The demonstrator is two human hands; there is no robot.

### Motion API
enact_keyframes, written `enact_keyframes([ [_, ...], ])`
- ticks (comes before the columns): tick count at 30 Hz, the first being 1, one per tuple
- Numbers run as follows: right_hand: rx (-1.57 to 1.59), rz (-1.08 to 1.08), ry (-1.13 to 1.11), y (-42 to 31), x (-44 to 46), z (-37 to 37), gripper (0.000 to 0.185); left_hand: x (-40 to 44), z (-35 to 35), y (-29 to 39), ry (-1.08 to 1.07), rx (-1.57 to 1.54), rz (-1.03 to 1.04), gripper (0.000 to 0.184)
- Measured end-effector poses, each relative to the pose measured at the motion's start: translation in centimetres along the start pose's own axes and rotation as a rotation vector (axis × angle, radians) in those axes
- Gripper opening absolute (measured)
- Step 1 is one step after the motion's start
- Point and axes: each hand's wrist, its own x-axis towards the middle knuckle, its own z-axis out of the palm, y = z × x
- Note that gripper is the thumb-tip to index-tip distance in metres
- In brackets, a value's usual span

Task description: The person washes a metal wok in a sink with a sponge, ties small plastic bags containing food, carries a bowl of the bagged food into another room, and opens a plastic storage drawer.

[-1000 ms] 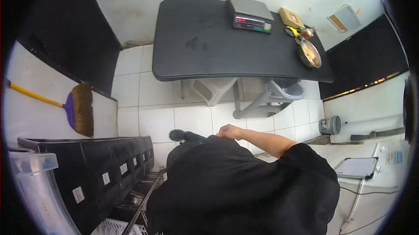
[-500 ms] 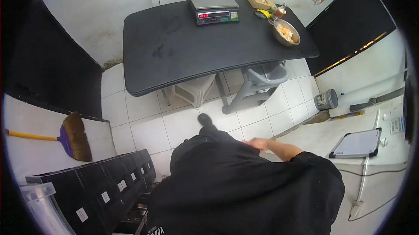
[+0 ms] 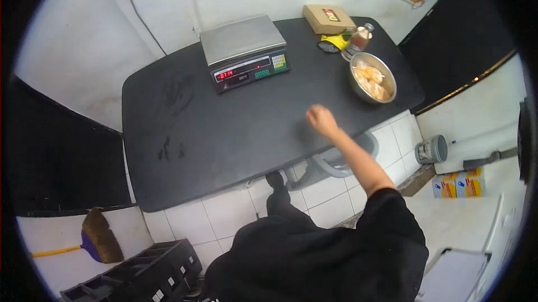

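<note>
My right hand (image 3: 321, 119) is over the front part of the black table (image 3: 235, 128), its fingers curled; whether anything is in them is hidden. Beyond it, to the right, a metal bowl (image 3: 358, 86) holds several pale and orange pieces. A glass bottle (image 3: 356, 43) stands just behind the bowl, beside a yellow and black item (image 3: 333, 43). A cardboard box (image 3: 328, 19) lies at the back. Left of these, the digital scale (image 3: 244, 41) has lit red digits and a bare metal plate. My left hand is out of view.
Under the table edge is a grey chair (image 3: 336, 162). A grey bucket (image 3: 431, 149) stands at the right wall. Black crates (image 3: 140, 271) are at the lower left, near a broom (image 3: 101, 237). A whiteboard (image 3: 453, 277) is at the lower right.
The table and scale now appear nearer. My right hand has moved from beside my body forward over the table.
</note>
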Motion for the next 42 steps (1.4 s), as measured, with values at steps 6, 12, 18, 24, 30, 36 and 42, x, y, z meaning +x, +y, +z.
enact_keyframes([
  [6, -0.473, 0.124, -0.020, 15.8, 23.8, 3.4, 0.042, -3.5, -1.5, 9.1, 0.284, -0.301, 0.148, 0.018],
  [12, -0.293, 0.283, 0.169, 26.6, 32.8, 3.2, 0.069, -10.1, 2.8, 32.2, 0.432, 0.039, 0.514, 0.017],
  [18, -0.531, 0.334, -0.109, 24.9, 30.9, 1.8, 0.030, -10.2, 12.6, 51.0, 0.204, 0.528, 1.116, 0.016],
  [24, 0.582, 0.259, -0.184, 4.0, 20.1, -4.1, 0.042, -6.6, 25.7, 61.2, -0.552, -0.228, 0.813, 0.052],
  [30, 0.737, 0.069, -0.158, -4.4, 10.5, 4.2, 0.049, -3.0, 32.5, 64.6, -0.506, -1.090, 0.320, 0.051],
  [36, 1.403, 0.508, -0.236, -14.0, 16.0, 0.1, 0.078, -4.5, 29.2, 65.0, -0.369, -0.990, 0.477, 0.050],
  [42, 1.789, 0.426, -0.605, -18.4, 19.6, 7.2, 0.057, -5.7, 20.9, 66.7, 0.075, 0.130, 0.969, 0.051],
])
